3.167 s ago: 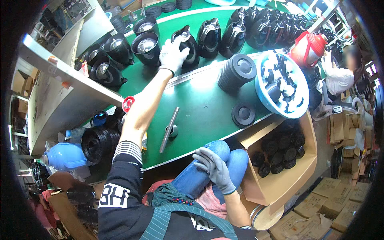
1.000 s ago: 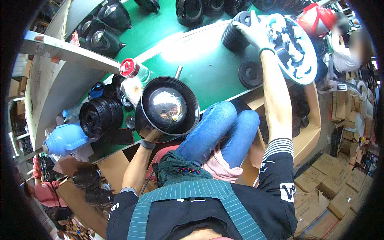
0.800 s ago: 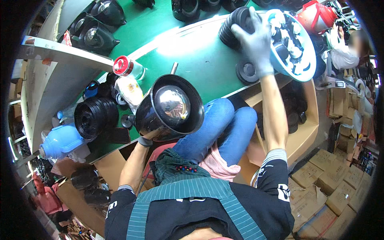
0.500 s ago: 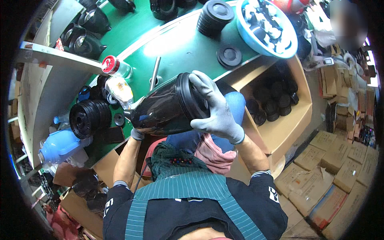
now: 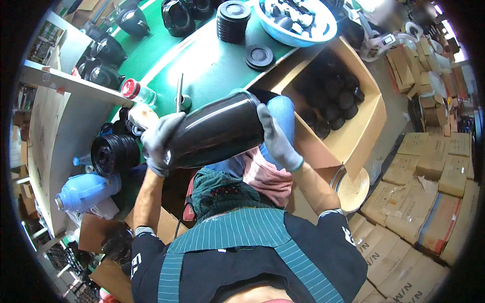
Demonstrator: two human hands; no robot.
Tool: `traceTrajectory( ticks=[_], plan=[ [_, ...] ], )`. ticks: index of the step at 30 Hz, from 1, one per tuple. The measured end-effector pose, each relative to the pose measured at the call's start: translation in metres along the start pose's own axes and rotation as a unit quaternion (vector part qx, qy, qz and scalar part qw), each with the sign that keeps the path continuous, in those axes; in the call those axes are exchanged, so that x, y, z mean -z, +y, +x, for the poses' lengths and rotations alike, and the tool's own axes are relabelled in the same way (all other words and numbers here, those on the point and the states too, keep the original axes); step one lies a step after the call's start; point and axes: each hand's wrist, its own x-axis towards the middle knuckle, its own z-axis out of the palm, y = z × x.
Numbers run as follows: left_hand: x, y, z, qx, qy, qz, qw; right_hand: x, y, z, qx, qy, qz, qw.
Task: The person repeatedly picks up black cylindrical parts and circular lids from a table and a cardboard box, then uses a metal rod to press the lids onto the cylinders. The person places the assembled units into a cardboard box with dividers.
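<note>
A glossy black jug body [image 5: 217, 132] lies on its side above my lap, its wide end to the right. My left hand [image 5: 162, 141] is wrapped around the narrow end and covers most of it. At the wide end my right hand [image 5: 278, 139] presses its fingers against the edge and end face; part of these fingers is hidden. Just beyond the jug body, a metal rod [image 5: 180, 93] stands up from the green table [image 5: 217, 65]. A clear jar with a red lid [image 5: 139, 92] is past my left hand.
Stacked black discs [image 5: 233, 22] and a few flat ones [image 5: 259, 56] sit on the table. A blue basin [image 5: 298, 38] holds small parts. At my right, an open carton [image 5: 361, 129] contains black round pieces. A ridged black stack [image 5: 115, 154] and blue bottle [image 5: 88, 192] are at left.
My left hand has come from beneath the jug body to its narrow end. My right hand has shifted lower on the wide end, where the ridged black ring no longer shows. The view has shifted.
</note>
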Motion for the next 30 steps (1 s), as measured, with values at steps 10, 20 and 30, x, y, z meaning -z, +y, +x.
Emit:
traceTrajectory(
  ticks=[10,20,30],
  plan=[
    [-0.026,-0.024,-0.033,0.272,0.002,-0.396,0.877,-0.001,-0.02,-0.016,0.264,-0.076,-0.231,0.933],
    [0.013,-0.007,-0.003,0.06,0.01,-0.099,0.993,-0.003,-0.037,-0.002,-0.069,-0.11,-0.114,0.985],
    [-0.022,-0.02,-0.031,0.135,0.033,-0.183,0.973,-0.037,-0.033,-0.004,0.126,-0.023,-0.066,0.99]
  ],
)
